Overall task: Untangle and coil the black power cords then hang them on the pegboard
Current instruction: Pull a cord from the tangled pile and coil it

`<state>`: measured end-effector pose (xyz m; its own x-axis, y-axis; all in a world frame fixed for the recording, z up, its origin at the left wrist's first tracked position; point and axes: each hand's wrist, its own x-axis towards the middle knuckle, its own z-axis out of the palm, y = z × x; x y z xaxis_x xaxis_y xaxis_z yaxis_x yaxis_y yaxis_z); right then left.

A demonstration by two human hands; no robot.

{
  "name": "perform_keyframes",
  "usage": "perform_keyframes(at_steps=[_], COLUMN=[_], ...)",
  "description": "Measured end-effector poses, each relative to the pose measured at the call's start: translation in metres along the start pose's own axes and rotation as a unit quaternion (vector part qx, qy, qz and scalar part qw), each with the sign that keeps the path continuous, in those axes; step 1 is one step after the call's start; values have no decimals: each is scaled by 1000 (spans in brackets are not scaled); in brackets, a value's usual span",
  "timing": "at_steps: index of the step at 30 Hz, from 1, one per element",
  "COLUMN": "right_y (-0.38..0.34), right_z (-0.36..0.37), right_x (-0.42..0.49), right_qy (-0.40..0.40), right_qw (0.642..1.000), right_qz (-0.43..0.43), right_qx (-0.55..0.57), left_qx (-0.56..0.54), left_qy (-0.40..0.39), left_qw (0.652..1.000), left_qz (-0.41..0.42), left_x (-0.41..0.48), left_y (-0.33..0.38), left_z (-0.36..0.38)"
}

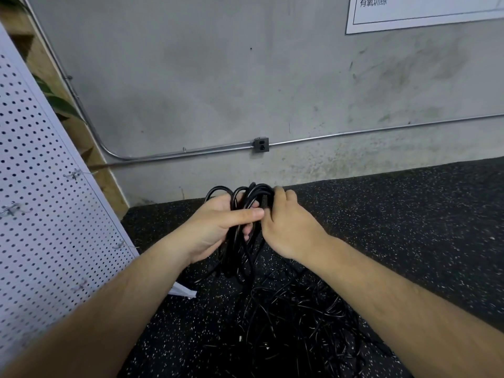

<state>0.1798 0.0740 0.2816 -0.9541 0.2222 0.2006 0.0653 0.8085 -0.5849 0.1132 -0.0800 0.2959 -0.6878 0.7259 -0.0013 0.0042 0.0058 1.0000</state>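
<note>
The speckled rubber floor (395, 219) carries everything, and the white pegboard (41, 192) stands along its left edge. A loose tangle of black power cords (289, 317) sprawls by the floor's near edge and trails up into a bundle of loops (246, 196) held above the floor. The left hand (215, 227) grips the loops with its thumb laid across them. The right hand (287, 222) curls round their top. The cord looks light, limp and springy, so it is probably best gripped where the loops cross. Small hooks (73, 174) jut from the pegboard.
</note>
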Motion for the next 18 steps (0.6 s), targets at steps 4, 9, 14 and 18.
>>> perform_keyframes(at_steps=[4,9,14,18], right_y=[17,21,8,14], right_z=[-12,-22,-14,-10], right_x=[8,9,8,7], right_qy=[-62,-236,-206,-227], right_qw=[992,890,865,859], right_qz=[-28,-94,-55,-11], right_qx=[108,378,455,459], left_qx=[-57,-155,-198,24], left_qy=[-28,-235,-260,-84], left_qw=[997,954,937,994], left_qz=[-39,-103,-120,-66], left_x=[-2,-4,1,0], left_y=[3,8,11,12], left_z=[-3,-4,-13,-14])
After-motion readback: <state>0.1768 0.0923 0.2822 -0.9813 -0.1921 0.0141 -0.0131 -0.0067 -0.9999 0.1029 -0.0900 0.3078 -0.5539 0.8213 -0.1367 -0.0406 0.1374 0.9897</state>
